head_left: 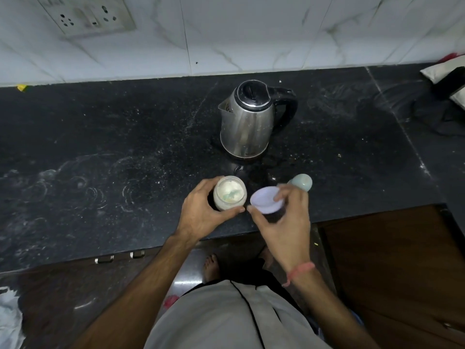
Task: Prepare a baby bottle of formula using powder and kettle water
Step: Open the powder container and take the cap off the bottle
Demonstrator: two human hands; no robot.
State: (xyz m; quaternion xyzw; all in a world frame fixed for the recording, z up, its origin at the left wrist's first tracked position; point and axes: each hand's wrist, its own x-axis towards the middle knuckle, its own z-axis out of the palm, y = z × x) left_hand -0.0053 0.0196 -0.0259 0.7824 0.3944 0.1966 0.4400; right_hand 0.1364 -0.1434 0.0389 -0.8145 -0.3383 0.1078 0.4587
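A clear jar of white powder stands open near the counter's front edge, with a pale green scoop lying in the powder. My left hand is wrapped around the jar's left side. My right hand holds the jar's lavender lid just right of the jar, tilted, its inside facing up. Behind my right fingers stands the baby bottle with a pale green cap, partly hidden. A steel kettle with a black lid and handle sits farther back at the centre.
The black stone counter is dusty and ends at a step on the right. A wall socket is at the upper left. A black cord and a white-and-black object lie at the far right.
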